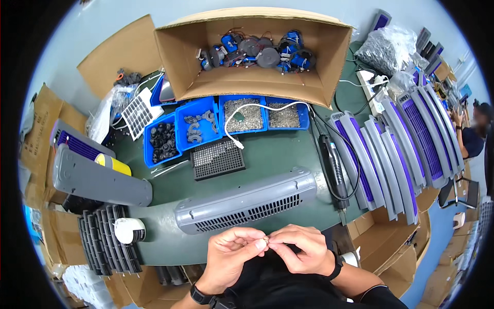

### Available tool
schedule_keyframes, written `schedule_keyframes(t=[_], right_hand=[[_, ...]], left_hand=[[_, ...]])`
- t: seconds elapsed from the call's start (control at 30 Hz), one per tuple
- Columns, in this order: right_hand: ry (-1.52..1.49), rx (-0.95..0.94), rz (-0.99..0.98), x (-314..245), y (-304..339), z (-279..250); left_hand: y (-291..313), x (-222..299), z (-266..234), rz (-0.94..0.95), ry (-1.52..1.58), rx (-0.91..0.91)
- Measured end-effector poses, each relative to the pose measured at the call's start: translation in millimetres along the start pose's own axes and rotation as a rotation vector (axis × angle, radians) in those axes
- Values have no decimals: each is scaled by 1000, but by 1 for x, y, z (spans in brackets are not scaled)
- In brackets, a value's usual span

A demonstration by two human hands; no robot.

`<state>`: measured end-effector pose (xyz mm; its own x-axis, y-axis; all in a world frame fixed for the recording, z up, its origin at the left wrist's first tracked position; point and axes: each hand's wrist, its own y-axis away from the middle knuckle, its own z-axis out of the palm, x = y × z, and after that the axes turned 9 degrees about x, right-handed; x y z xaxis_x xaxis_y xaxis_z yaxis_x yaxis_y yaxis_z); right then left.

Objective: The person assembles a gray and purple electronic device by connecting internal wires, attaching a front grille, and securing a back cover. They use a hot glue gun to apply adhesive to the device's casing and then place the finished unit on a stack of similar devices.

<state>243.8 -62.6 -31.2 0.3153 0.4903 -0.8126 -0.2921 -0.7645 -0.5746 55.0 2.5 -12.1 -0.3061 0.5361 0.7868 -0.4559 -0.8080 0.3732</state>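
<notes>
My left hand (230,256) and my right hand (304,251) meet at their fingertips, just off the near edge of the green table. Both are closed in a pinch around something tiny between them, too small to make out. Just beyond my hands, a long grey plastic housing (244,200) with a slotted vent lies on the table, its right end angled away from me. To the right of the housing rests a black electric screwdriver (334,170) with its cable, tip pointing toward me.
Blue bins hold small screws (246,116), grey clips (193,129) and black parts (163,141). Behind them stands a cardboard box (216,87) of motors. Purple-and-grey housings (388,154) line the right side. Black strips (108,239) and a white roll (128,230) sit at left.
</notes>
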Motion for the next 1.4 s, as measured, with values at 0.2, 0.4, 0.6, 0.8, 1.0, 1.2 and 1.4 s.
schedule_keyframes(t=[0.2, 0.4, 0.6, 0.8, 1.0, 1.2, 1.4], right_hand=[[65, -66, 7, 2, 5, 0], [144, -106, -14, 4, 3, 0], [237, -112, -17, 10, 12, 0], [624, 115, -2, 30, 9, -35], [706, 88, -75, 46, 3, -41], [729, 42, -99, 47, 5, -40], [388, 39, 209, 7, -1, -27]], left_hand=[[3, -14, -5, 29, -29, 38], [-2, -24, -8, -16, 74, 29], [-7, -34, -9, -32, 142, 80], [-15, -31, -15, -103, 24, 45], [-18, -23, -30, -121, -54, 5], [-16, -14, -36, -65, -148, -6], [-17, -13, -33, 10, -166, -97]])
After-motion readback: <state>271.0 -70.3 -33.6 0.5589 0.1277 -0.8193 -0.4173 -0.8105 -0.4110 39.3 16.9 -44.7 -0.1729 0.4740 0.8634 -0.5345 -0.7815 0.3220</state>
